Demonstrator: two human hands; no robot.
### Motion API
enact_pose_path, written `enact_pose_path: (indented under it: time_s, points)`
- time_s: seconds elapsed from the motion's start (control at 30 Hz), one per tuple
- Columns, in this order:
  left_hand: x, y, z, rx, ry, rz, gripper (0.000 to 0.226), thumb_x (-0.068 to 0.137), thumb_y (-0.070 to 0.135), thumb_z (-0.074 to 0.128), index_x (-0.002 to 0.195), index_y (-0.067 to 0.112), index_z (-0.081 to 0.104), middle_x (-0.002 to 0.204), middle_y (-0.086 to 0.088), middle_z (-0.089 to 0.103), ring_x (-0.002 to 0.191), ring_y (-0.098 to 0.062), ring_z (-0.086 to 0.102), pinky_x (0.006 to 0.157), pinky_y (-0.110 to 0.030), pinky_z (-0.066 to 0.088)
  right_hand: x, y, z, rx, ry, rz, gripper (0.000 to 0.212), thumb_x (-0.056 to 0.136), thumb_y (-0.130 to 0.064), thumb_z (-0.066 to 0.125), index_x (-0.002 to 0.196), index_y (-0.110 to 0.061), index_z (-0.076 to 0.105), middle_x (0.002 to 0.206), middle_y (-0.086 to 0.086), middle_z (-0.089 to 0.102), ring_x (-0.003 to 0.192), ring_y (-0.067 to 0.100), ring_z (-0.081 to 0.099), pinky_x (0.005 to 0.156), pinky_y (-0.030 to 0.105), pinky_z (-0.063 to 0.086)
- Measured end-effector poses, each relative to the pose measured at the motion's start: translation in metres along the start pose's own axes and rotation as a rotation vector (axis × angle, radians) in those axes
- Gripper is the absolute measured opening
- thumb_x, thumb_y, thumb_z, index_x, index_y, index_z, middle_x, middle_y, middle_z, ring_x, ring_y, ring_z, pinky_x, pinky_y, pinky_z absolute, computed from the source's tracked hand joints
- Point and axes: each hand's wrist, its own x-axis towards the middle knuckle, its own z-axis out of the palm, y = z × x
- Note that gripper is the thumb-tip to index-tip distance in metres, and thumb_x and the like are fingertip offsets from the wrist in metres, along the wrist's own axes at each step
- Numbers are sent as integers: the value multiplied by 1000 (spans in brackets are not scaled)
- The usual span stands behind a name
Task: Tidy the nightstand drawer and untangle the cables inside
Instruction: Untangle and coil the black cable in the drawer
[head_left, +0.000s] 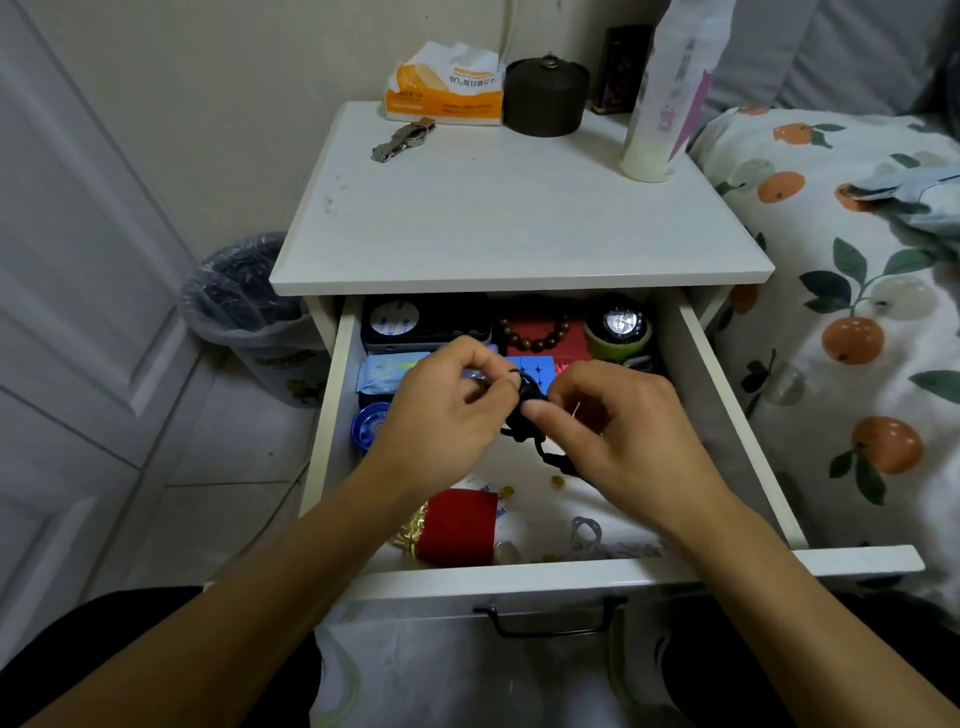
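Both hands work over the open drawer (691, 332) of a white nightstand (519, 223). The left hand (441, 410) has its fingers curled in, thumb and forefinger pinched on the top of a black cable (530, 410). The right hand (623, 421) is also curled, its thumb pressed on the same cable from the other side, so the tangle sits between the two hands, held above the middle of the drawer. A knotted length of it hangs down and trails under the right palm.

In the drawer, at the back left, lies a black box (426, 322) with a round sticker. Beside it is a red box (545, 332) with a string of brown beads (535, 332) on top, and at the back right a green tub (618, 332) with a foil lid. A coloured cube (535, 369) shows just behind the fingers. On the left are a pale blue packet (384, 371) and, in front of it, a blue round tin (371, 423). Near the front sit a red pouch (457, 527), a gold thing half under it, a few small gold beads (557, 482) and a clear clip (586, 532).

On top of the nightstand are a tissue pack (447, 85), a watch (402, 137), a dark round jar (545, 96) and a white bottle (660, 104). A bin (249, 312) lined with plastic stands to the left, a bed (852, 312) with an orange-print cover to the right
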Motion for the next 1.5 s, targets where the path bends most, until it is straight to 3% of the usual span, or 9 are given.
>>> enact_pose_path:
  time_s: [0.13,0.3,0.5,0.7,0.9,1.07,1.2,1.37,1.5]
  points:
    - [2,-2,-1,-37,36,-83,11,94,21,62,85,18,66,80,0,74,75,-30,71,71,-42,58,-1,1,3,-143,26,-170,21,88,-17,72,73,-7,63,70,3,56,62,21,52,56,41,46]
    - [5,-3,3,-291,9,-244,13,98,13,58,90,4,64,74,-6,74,70,-17,74,61,-18,56,-2,5,5,-157,48,-200,22,86,-14,74,71,-6,59,68,3,55,60,20,49,54,36,43]
    - [5,-5,6,-198,4,-14,9,99,3,52,92,7,57,72,-2,71,74,-15,74,68,-20,58,3,11,0,418,129,271,20,93,-20,67,75,-11,62,66,14,60,58,24,55,55,48,49]
    - [8,-1,0,-471,-53,-267,12,99,11,54,91,7,62,96,-15,73,83,-24,75,67,-30,60,1,11,-2,416,17,239,18,93,-19,64,78,-11,64,72,18,62,70,39,59,65,51,51]
    - [9,-2,-3,-586,-144,-459,13,98,9,55,101,-2,63,89,-20,75,83,-28,75,64,-29,60,0,8,-2,423,-22,201,17,92,-17,66,78,-7,64,71,20,62,69,42,57,67,52,50]
    - [9,-3,-5,-554,-181,-520,17,97,9,55,101,-1,68,83,-18,75,64,-23,72,55,-27,57,-4,7,1,282,2,56,15,91,-16,67,79,-8,66,62,3,61,48,9,50,46,23,41]
    - [11,-1,-9,-627,-186,-444,17,96,11,59,106,-2,66,90,-18,75,69,-23,72,59,-29,58,-2,7,6,474,106,213,17,95,-18,62,83,-8,66,73,10,67,65,27,63,61,46,52]
    - [5,-1,-4,-233,-115,-131,8,99,13,54,96,9,60,88,-6,75,82,-16,74,64,-28,59,4,10,14,518,41,625,36,100,-36,51,77,-10,60,67,2,66,63,19,61,63,40,50]
    - [1,-1,0,-192,-73,-32,8,100,12,52,94,10,58,82,0,74,77,-11,72,61,-23,57,5,7,8,415,-52,643,39,101,-41,47,81,-10,59,65,-3,66,63,17,64,67,39,49]
